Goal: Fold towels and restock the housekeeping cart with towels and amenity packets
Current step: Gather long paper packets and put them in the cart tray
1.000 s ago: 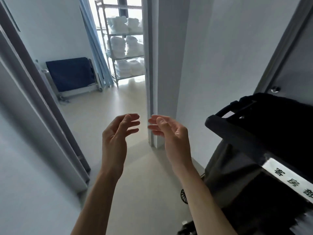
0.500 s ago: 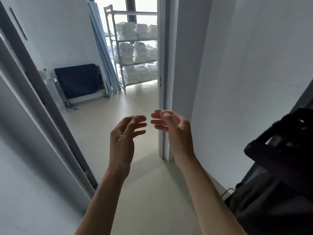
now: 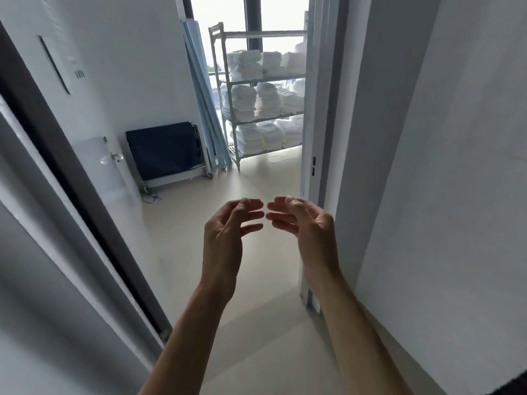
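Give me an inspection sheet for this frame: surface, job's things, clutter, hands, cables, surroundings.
Surface: pale floor, bare where visible.
Job's things: white folded towels stacked on three levels of a metal shelf rack in the far room; cart and amenity packets not seen.
Clutter: dark folded frame on wheels against the wall; blue panels leaning beside the rack.
Hands: left hand and right hand raised, fingers loosely curled, holding nothing, fingertips apart.
Cables: a thin cord or similar on the floor by the frame; too small to tell.
Surroundings: open door with a lever handle on the left, white walls, bright window behind the rack.
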